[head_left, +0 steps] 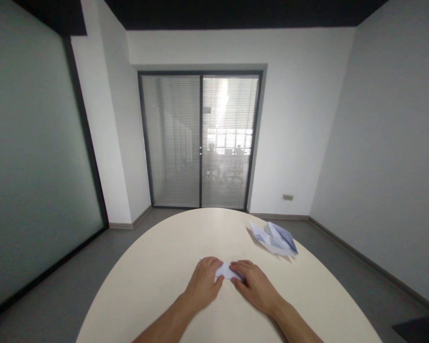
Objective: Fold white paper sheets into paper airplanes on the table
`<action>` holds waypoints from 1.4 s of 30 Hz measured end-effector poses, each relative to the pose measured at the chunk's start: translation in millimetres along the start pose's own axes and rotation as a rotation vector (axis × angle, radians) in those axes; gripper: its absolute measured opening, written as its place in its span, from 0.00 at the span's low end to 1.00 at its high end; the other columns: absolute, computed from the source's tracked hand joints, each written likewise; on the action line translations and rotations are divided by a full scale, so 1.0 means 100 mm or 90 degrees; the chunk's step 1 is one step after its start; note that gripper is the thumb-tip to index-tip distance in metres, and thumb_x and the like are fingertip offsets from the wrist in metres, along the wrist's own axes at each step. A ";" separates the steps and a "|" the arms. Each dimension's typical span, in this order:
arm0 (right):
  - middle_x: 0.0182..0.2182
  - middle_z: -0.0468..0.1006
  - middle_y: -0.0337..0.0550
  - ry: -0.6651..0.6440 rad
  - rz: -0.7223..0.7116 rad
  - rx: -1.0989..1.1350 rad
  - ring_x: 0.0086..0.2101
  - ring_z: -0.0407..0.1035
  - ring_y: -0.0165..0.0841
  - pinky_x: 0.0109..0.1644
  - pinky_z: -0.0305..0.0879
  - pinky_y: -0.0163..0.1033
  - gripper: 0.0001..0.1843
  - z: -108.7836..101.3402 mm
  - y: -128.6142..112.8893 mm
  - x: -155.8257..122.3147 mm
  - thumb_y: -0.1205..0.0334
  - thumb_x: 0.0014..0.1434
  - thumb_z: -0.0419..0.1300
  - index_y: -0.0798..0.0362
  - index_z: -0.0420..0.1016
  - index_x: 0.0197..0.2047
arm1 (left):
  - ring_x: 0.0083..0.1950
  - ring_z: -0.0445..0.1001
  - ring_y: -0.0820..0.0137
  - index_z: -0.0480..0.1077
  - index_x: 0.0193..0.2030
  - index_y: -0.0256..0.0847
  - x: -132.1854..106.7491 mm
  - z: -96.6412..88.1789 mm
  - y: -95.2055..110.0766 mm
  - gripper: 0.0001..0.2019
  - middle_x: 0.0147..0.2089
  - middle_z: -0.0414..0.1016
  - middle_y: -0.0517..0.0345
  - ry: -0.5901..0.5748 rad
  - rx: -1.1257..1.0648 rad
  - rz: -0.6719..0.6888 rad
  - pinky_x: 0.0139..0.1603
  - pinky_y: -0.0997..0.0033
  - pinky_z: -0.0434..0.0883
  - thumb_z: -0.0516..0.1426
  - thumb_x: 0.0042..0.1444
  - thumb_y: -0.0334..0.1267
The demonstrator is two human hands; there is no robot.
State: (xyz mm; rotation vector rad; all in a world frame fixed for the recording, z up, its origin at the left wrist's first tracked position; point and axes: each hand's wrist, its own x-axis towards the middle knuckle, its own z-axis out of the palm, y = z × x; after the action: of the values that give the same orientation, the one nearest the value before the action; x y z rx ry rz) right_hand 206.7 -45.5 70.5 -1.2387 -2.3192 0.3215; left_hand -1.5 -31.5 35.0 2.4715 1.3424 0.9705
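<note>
a small folded white paper (223, 271) lies on the round table (218, 317), in from its far edge; the left hand (204, 283) grips its left end, the right hand (255, 285) its right. a larger folded sheet (276, 239) rests near the far right edge.

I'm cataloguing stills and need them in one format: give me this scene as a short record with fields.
View: head camera, looking over a table
Left hand: on the left part of the small paper
Right hand: on its right part
Small paper: white, partly hidden by both hands
Large paper: white, creased, on the table, beyond the right hand and further right, untouched
Table: pale, with a curved edge
Background: glass door, white wall
</note>
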 end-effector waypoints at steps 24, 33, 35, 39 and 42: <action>0.48 0.79 0.47 0.020 0.023 -0.011 0.49 0.71 0.40 0.54 0.61 0.43 0.22 0.04 -0.07 -0.09 0.59 0.65 0.50 0.47 0.72 0.60 | 0.52 0.68 0.62 0.69 0.52 0.44 -0.07 -0.03 0.04 0.15 0.48 0.72 0.55 0.049 0.065 0.016 0.60 0.53 0.63 0.53 0.59 0.29; 0.47 0.80 0.47 0.042 0.071 -0.012 0.47 0.73 0.40 0.53 0.64 0.42 0.19 0.06 0.05 -0.07 0.58 0.63 0.51 0.50 0.76 0.53 | 0.47 0.71 0.63 0.73 0.45 0.44 -0.02 -0.09 0.04 0.10 0.44 0.77 0.58 0.076 0.073 0.001 0.60 0.52 0.61 0.52 0.63 0.28; 0.46 0.81 0.45 0.038 0.076 0.001 0.45 0.74 0.39 0.50 0.65 0.41 0.19 0.05 0.06 -0.07 0.58 0.63 0.50 0.49 0.76 0.52 | 0.47 0.72 0.64 0.73 0.43 0.44 -0.01 -0.10 0.04 0.10 0.43 0.78 0.59 0.086 0.074 -0.006 0.64 0.50 0.58 0.52 0.63 0.28; 0.45 0.81 0.44 0.034 0.078 0.012 0.43 0.74 0.38 0.48 0.66 0.40 0.19 0.04 0.05 -0.08 0.58 0.64 0.48 0.48 0.75 0.52 | 0.46 0.72 0.65 0.72 0.42 0.44 0.00 -0.10 0.03 0.11 0.41 0.77 0.60 0.096 0.080 -0.007 0.68 0.46 0.54 0.50 0.64 0.28; 0.45 0.81 0.45 0.046 0.082 0.014 0.44 0.74 0.38 0.49 0.66 0.40 0.20 0.02 0.07 -0.09 0.58 0.64 0.47 0.49 0.75 0.52 | 0.54 0.70 0.63 0.71 0.49 0.45 -0.01 -0.07 0.00 0.13 0.49 0.76 0.56 0.122 0.091 0.009 0.70 0.44 0.52 0.50 0.63 0.28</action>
State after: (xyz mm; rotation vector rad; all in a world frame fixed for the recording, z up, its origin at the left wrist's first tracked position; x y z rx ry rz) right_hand 214.8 -49.0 62.6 -1.3698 -2.1742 0.3406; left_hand -6.4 -33.7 39.5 2.5491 1.5023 1.1806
